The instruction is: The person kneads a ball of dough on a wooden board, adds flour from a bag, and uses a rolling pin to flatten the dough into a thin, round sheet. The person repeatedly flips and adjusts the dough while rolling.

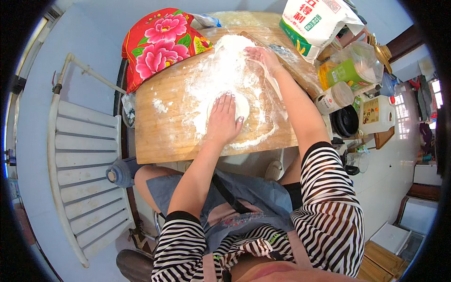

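Note:
My left hand (222, 118) lies flat on a round, pale disc of dough (242, 106), its floury fingers stretched out and covering much of it. The dough rests on a flour-dusted wooden board (165, 137). Farther back, my right hand (265, 59) reaches to the right side of a heap of white flour (230, 47). Its fingers are extended, with no object visible in them. Loose flour spreads between the heap and the dough, and a curved ridge of it runs along the board's right front.
A red floral cloth (162, 46) covers something at the back left. Along the right stand a flour bag (317, 26), a glass jar (334, 98) and a white plastic jug (377, 114). A long wooden piece (287, 65) lies beside my right forearm. A white radiator (90, 169) is at left.

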Demonstrator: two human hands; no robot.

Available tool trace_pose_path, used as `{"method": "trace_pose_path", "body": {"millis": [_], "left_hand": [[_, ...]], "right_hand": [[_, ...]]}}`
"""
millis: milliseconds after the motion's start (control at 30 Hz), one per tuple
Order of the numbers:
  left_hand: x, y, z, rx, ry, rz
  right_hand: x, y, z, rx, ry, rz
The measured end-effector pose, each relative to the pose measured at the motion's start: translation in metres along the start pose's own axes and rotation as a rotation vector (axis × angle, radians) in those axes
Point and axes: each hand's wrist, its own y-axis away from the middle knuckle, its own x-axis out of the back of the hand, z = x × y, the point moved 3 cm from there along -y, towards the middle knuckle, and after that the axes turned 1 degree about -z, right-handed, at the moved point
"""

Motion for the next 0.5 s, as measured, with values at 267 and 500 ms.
{"method": "trace_pose_path", "body": {"millis": [267, 500], "left_hand": [[0.0, 0.0, 0.013, -0.045, -0.071, -0.063], [-0.006, -0.007, 0.008, -0.064, -0.087, -0.043]], "right_hand": [[0.046, 0.055, -0.02, -0.007, 1.521, 0.372], [0.075, 0.058, 0.003, -0.085, 1.574, 0.359]]}}
